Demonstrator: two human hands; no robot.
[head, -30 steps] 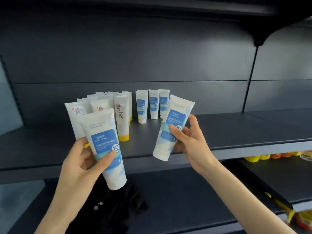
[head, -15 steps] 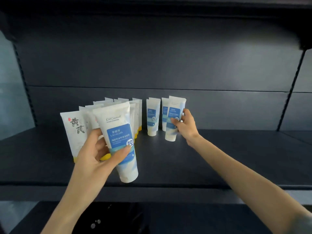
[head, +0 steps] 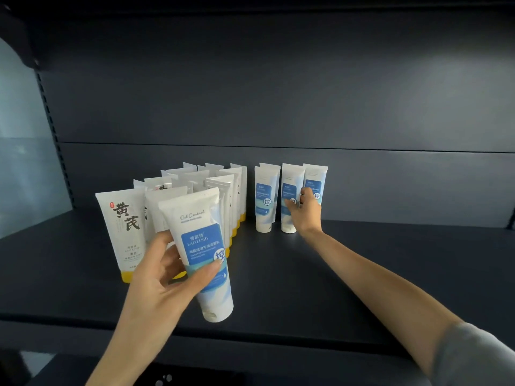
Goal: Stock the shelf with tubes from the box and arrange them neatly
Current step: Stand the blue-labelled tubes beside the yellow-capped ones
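Blue-label tube point(head: 203, 254) held tilted at 6 o'clock by the shelf point(head: 320, 280) front, clamped by left hand point(head: 158, 285) fingers, yellow-capped tubes point(head: 125, 232) grouped behind at 10 o'clock, standing tube point(head: 288, 188) at 1 o'clock clasped by curled right hand point(head: 306, 215) fingers

Dark shelf point(head: 362, 260) before me, block of yellow-capped tubes point(head: 125, 232) standing cap-down in tight rows on my left, short row of blue-label tubes point(head: 266, 201) upright near the back, just right of that block, a gap between
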